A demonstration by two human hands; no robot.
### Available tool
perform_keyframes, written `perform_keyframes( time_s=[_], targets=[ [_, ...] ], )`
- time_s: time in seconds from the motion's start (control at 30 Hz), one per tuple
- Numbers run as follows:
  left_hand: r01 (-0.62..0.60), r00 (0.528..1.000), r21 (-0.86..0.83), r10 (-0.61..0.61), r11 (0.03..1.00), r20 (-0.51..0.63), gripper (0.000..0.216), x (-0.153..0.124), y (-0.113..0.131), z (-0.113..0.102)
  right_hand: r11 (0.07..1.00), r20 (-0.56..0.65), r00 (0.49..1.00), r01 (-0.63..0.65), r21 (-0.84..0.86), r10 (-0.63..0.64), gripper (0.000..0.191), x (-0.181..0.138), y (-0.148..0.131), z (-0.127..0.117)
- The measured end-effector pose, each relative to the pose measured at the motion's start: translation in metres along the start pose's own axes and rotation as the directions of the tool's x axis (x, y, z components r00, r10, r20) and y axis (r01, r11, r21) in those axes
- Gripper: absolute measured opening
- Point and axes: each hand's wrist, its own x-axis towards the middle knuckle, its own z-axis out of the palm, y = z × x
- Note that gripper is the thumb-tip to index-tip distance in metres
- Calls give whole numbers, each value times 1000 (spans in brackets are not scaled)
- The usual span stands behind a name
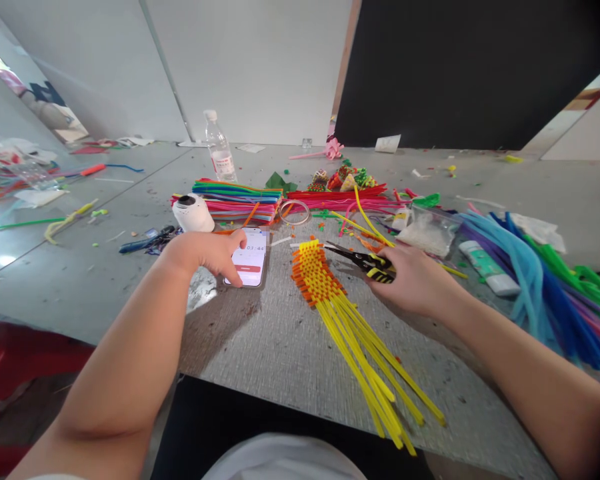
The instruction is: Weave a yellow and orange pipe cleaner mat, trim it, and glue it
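My left hand (211,253) rests on a white phone (250,261) lying flat on the grey table (280,347); its thumb and a finger touch the screen, which shows a timer and a red bar. My right hand (414,280) is closed around black-and-yellow scissors (365,261), whose blades point left toward a woven patch of yellow and orange pipe cleaners (317,275). Long yellow stems (375,363) trail from that weave toward the table's near edge.
A stack of coloured pipe cleaners (237,199), a white tape roll (193,213), a water bottle (219,148) and a clear ring (295,212) lie behind the phone. Blue, green and purple pipe cleaners (545,280), a tube (487,268) and a plastic bag (427,230) crowd the right.
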Motion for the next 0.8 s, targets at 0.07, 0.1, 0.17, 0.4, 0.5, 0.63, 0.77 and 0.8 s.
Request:
perform_keyframes(
  time_s=[0.07,0.1,0.17,0.4,0.5,0.63,0.77,0.8],
  targets=[
    [27,1000,17,-27,999,2,112,-1,6,2,1000,-5,1000,3,10,-3,38,0,0,0],
    [44,999,19,-44,999,-1,111,-1,9,3,1000,-4,1000,4,11,-4,39,0,0,0],
    [72,997,32,-71,997,-22,109,1,13,7,1000,4,1000,4,6,-4,42,0,0,-1],
    [116,976,65,-101,991,-193,119,0,30,15,1000,-4,1000,4,-1,-4,34,0,-1,-1],
    [102,980,10,-99,995,-172,110,-3,28,10,1000,-11,1000,4,2,-4,32,0,-1,-1],
    [12,993,21,-9,1000,-117,107,-2,10,3,1000,-7,1000,9,0,-9,36,0,-1,-1],
    [-37,995,2,37,999,-94,106,2,-4,1,999,-8,1000,20,27,-20,37,-1,0,0],
    [-45,994,2,45,999,-96,106,2,-5,1,999,-9,1000,21,25,-21,37,-1,0,-1]
  ],
)
